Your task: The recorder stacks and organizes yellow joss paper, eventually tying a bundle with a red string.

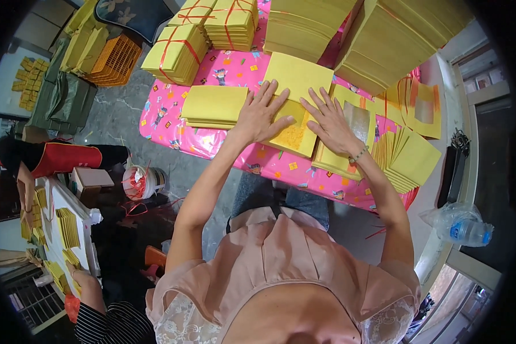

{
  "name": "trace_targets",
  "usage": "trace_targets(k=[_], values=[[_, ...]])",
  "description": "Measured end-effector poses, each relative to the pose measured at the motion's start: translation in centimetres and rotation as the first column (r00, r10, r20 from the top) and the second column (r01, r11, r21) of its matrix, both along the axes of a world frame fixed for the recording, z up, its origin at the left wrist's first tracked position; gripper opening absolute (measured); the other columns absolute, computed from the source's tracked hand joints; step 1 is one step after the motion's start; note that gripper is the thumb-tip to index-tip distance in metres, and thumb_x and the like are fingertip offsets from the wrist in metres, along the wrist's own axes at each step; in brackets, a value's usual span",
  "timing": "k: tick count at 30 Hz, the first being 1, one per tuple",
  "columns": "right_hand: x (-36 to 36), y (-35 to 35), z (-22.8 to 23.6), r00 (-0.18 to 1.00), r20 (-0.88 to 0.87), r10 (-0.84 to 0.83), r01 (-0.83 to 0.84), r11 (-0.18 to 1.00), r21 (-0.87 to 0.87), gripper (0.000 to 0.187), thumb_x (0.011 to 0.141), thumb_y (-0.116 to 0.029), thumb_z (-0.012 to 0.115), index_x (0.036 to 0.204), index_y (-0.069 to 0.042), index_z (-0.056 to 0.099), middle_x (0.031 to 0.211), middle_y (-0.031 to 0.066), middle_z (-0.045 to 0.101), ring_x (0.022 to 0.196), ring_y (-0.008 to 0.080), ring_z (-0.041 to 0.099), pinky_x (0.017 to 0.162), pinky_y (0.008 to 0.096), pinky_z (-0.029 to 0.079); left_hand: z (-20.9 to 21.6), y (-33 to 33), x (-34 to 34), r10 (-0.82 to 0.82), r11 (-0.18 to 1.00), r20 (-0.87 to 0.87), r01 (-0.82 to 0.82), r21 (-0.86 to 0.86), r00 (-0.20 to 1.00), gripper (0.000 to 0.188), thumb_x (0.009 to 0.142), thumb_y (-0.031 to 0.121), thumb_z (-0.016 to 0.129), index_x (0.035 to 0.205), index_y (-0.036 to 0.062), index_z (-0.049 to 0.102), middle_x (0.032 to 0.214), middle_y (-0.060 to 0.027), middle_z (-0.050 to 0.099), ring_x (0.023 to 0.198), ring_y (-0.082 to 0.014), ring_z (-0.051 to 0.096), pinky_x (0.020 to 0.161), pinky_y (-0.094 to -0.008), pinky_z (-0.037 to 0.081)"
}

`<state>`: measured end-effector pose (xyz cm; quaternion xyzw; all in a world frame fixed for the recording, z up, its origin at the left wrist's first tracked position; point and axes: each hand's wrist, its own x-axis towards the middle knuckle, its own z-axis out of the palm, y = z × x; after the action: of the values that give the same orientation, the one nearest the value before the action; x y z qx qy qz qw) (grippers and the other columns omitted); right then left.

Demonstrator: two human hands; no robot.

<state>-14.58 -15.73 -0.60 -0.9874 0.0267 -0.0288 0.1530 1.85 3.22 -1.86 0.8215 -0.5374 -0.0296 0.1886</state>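
Both hands lie palm down on a yellow paper sheet point(299, 71) in the middle of the table, over a stack with an orange-gold patch point(294, 136). My left hand point(262, 114) presses on its left side, fingers stretched out. On the right side my right hand point(332, 123) rests with fingers spread, holding nothing. Left of my left hand is a pile of folded yellow paper point(215, 104). Beside my right wrist lies a stack of yellow paper with a silvery patch point(358, 121). Farther right, yellow sheets point(410, 163) are fanned out.
A pink patterned cloth point(198, 140) covers the table. Tied yellow bundles point(178, 54) and tall paper stacks point(309, 26) stand at the back. A plastic bottle point(470, 231) is at the right. Other people handle yellow paper at a white table point(77, 215) on the left.
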Motion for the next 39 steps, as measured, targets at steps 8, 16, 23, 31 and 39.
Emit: trace_targets(k=[8,16,23,31,39], values=[[0.1,-0.2,0.0,1.000,0.013,0.008,-0.009,0.999,0.044,0.053,0.102,-0.046,0.035,0.152,-0.026,0.032,0.162,0.0041,0.017,0.149,0.0302,0.008,0.118,0.0559,0.009,0.5,0.0,0.3,-0.045,0.996,-0.004,0.045,0.071,0.999,0.063,0.095,0.062,0.041,0.151,0.0339,0.033,0.159,-0.0190,0.019,0.147,-0.0364,0.016,0.118,-0.0510,0.019],[1.5,-0.4,1.1,0.961,0.275,0.023,0.018,0.989,-0.148,0.047,0.090,-0.033,0.062,0.130,-0.010,0.056,0.138,0.0119,0.053,0.128,0.0269,0.047,0.105,0.0490,0.033,1.0,-0.1,1.3,-0.025,0.995,-0.192,0.006,-0.100,0.981,0.062,0.097,0.053,0.043,0.145,0.0153,0.041,0.152,-0.0216,0.033,0.142,-0.0379,0.028,0.115,-0.0525,0.021],[3.2,-2.1,0.4,0.870,0.471,0.141,-0.004,0.960,-0.281,0.026,0.088,-0.022,0.065,0.108,-0.005,0.064,0.112,0.0094,0.068,0.097,0.0226,0.065,0.088,0.0382,0.047,2.5,-1.0,1.6,0.229,0.844,-0.340,-0.360,-0.397,0.912,0.059,0.090,0.032,0.063,0.135,-0.0023,0.046,0.123,-0.0277,0.058,0.116,-0.0391,0.056,0.094,-0.0428,0.046],[2.6,-0.4,1.6,0.787,0.582,0.205,0.011,0.939,-0.345,0.022,0.090,-0.020,0.064,0.106,-0.005,0.065,0.097,0.0066,0.071,0.087,0.0202,0.067,0.085,0.0373,0.051,4.2,-3.8,0.6,0.132,0.765,-0.835,-0.590,-0.257,0.535,0.085,0.082,0.030,0.072,0.143,-0.0075,0.024,0.113,-0.0288,0.060,0.098,-0.0310,0.065,0.083,-0.0393,0.052],[4.3,1.2,3.6,0.826,0.564,0.009,0.043,0.996,-0.079,0.041,0.091,-0.028,0.064,0.123,-0.002,0.057,0.125,0.0167,0.059,0.113,0.0334,0.058,0.097,0.0447,0.045,1.7,-0.8,3.5,0.003,0.604,-0.825,-0.659,-0.449,0.565,0.068,0.080,0.009,0.073,0.136,-0.0037,0.038,0.112,-0.0186,0.061,0.095,-0.0219,0.065,0.079,-0.0345,0.056]])
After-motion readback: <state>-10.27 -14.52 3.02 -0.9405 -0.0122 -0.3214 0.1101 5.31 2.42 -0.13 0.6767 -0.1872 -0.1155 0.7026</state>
